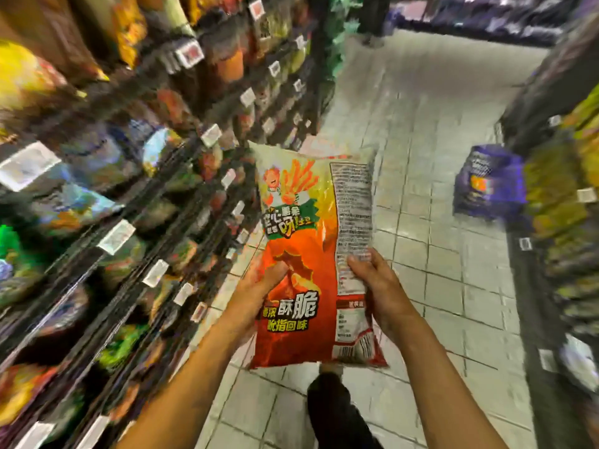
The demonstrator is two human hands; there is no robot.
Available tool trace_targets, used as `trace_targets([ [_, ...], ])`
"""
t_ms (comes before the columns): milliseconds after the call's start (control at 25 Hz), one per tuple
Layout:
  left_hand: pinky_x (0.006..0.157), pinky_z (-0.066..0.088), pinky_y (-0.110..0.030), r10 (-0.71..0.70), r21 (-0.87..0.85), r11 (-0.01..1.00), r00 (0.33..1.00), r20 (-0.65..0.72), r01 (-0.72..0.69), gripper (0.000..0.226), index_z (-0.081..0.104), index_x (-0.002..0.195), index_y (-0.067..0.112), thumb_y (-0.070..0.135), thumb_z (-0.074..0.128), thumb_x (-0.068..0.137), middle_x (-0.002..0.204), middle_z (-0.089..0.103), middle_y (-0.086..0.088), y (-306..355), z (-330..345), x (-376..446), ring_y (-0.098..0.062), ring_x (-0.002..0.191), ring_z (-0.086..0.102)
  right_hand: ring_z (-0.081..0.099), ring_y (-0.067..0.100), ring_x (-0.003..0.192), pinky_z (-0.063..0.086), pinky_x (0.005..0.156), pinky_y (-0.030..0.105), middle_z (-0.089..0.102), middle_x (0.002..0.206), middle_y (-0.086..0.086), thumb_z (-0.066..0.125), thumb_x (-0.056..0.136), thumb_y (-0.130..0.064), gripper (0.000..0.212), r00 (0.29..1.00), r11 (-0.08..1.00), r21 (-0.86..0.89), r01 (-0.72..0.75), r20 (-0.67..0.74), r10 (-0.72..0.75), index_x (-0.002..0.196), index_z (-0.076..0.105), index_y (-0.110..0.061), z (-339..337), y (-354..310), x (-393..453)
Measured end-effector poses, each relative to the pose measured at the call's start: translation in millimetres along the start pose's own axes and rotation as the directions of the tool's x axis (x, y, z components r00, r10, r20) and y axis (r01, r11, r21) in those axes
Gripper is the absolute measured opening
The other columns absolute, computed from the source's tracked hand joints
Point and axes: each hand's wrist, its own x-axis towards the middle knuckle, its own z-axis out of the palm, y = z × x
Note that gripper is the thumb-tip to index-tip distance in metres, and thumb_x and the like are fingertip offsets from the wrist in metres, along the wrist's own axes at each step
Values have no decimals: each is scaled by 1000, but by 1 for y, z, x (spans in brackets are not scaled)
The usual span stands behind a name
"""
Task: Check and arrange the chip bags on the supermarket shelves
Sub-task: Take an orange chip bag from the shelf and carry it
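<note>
The red, orange and pale-yellow glossy plastic chip bag [311, 254] was held upright in mid-air over the aisle floor, off the shelves, printed back panel toward the camera. The left hand [256, 293] gripped its lower left edge, thumb across the face and fingers wrapped behind. The right hand [376, 283] gripped the lower right edge, with the fingers [359, 258] curled onto the white text panel. Both holds sat low on the bag, leaving the upper half unsupported.

Risks, as judged:
1. The film looked slick; a low, 2-point grip could let the tall bag flop forward or slip during the return to the shelf.
2. The pillow-shaped bag appeared air-filled; a hard squeeze could crush the contents or strain the crimped seam at the near end.
3. The left-hand dark wire-fronted supermarket shelves [136, 202] were densely packed with soft foil bags; pushing this one in could dislodge neighbours or knock the white price tags [29, 165] on the rails.
4. A purple-blue printed bag [489, 186] sat low at the far right by the opposite shelving, a possible trip point on the pale glazed square-tiled floor [431, 267].

Heavy blur prevented reading of the shelf stock.
</note>
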Motion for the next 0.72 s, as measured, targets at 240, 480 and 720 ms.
trace_targets([
  [240,72,57,-24,-128,208,974,978,166,92,60,58,124,21,36,81,71,107,75,-1,-17,103,144,-16,91,73,76,27,96,60,71,31,76,112,10,78,77,-33,36,959,994,93,57,-281,-28,112,70,-29,-125,-31,57],
  [480,73,58,-29,-279,350,922,907,314,163,57,55,128,28,40,74,75,115,73,-4,-18,208,265,-22,98,72,75,26,99,61,72,32,76,114,7,77,82,-35,41,908,985,135,108,-416,-42,121,65,-27,-228,-76,109],
  [720,77,57,-36,-389,407,883,851,352,235,75,47,135,25,47,76,69,114,73,-4,-20,273,384,-24,100,72,75,27,99,62,75,35,77,113,7,77,81,-40,49,872,982,162,97,-490,-6,125,62,-24,-293,-114,186],
])
